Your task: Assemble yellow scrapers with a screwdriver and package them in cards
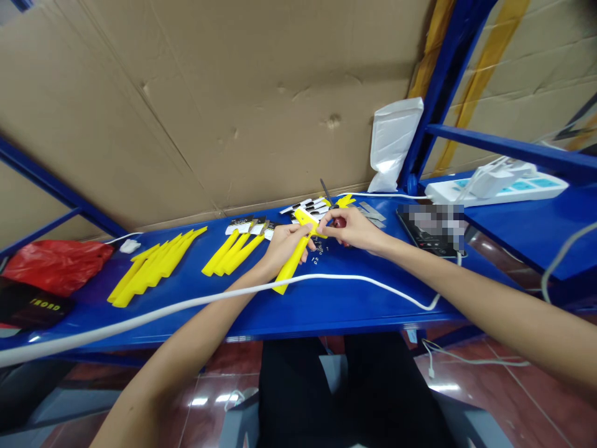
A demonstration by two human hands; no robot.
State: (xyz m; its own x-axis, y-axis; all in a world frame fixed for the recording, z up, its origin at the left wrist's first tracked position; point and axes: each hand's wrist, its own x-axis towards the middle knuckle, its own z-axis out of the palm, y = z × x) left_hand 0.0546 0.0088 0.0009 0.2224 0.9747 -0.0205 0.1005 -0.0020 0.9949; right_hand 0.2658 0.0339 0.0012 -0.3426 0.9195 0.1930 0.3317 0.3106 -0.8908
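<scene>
Gripping one yellow handle [288,267] in the closed left hand [282,247], above the middle of the blue table [280,317]; holding its long axis along 7 to 1 o'clock, aiming its free end at 7. Touching its upper end with fingertips of the right hand [353,229], too small in view to tell whether pinching. Counting, around it, three yellow-handled pieces [236,255] at 9 o'clock; beyond them, an overlapping row of yellow sticks [156,267], too closely stacked to number; one white bag [396,140] between 1 and 2; one black device [415,231] at 3
</scene>
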